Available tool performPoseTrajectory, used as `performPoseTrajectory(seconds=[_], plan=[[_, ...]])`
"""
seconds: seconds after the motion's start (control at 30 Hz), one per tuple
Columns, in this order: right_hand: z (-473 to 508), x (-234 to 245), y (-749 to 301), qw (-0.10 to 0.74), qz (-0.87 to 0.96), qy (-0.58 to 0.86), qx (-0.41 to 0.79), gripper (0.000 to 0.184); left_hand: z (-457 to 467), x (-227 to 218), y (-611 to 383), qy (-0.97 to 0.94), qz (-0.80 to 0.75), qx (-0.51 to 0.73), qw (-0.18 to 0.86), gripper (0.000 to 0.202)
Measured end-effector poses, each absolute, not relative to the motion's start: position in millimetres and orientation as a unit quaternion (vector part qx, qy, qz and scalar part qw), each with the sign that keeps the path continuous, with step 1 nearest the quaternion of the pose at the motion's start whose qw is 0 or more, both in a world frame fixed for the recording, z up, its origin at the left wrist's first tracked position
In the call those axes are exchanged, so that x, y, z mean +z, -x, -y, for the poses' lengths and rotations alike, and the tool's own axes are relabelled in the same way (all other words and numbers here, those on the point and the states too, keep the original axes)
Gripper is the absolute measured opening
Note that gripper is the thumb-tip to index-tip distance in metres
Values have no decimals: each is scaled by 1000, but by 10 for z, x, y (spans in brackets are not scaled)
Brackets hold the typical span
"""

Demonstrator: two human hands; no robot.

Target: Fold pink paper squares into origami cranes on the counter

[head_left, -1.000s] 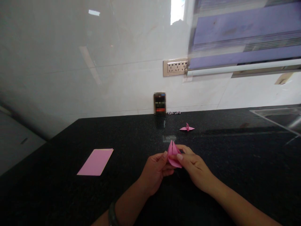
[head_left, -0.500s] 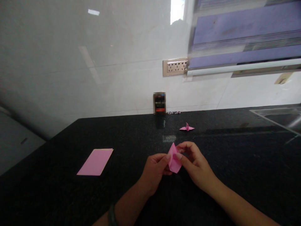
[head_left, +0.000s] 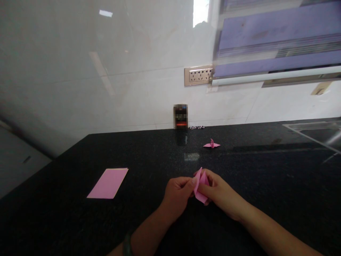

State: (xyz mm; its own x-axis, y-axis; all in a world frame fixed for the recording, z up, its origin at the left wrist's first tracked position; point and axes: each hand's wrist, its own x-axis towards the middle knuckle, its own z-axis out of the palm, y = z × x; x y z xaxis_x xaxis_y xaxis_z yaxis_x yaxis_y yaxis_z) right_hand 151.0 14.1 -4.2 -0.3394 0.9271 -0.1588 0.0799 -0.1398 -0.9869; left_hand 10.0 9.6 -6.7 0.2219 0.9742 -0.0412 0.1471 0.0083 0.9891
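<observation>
Showing partial folding, one pink, pointed paper piece [head_left: 198,180], parted at the top, shaping seemingly unfinished, was held at three o'clock from the left hand [head_left: 176,196], which pinched its edge, and nine o'clock from the right hand [head_left: 223,195], which curled around it. One small pink paper bird [head_left: 212,145], apparently complete, stood beyond at twelve o'clock.

sink [head_left: 326,135] partly beyond right edge
</observation>
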Motion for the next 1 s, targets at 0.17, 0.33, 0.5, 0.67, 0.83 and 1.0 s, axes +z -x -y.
performPoseTrajectory(seconds=[0.17, 0.33, 0.5, 0.67, 0.83, 1.0], plan=[[-102, -8, -1485, 333, 536, 457, 627, 15, -92, -51, -90, -608, -497, 397, 474, 38], [-66, -33, -1456, 338, 488, 436, 676, 27, -89, -56, -87, -624, -517, 401, 427, 35], [-46, -61, -1430, 340, 466, 414, 704, 39, -98, -49, -90, -620, -534, 412, 400, 34], [-78, -21, -1440, 372, 516, 426, 643, 31, -124, -69, -72, -596, -536, 428, 417, 32], [-151, -26, -1478, 423, 534, 454, 575, 11, -120, -95, -72, -578, -519, 432, 459, 33], [-183, -71, -1498, 425, 546, 481, 537, 14, -93, -114, -106, -591, -487, 402, 502, 32]])
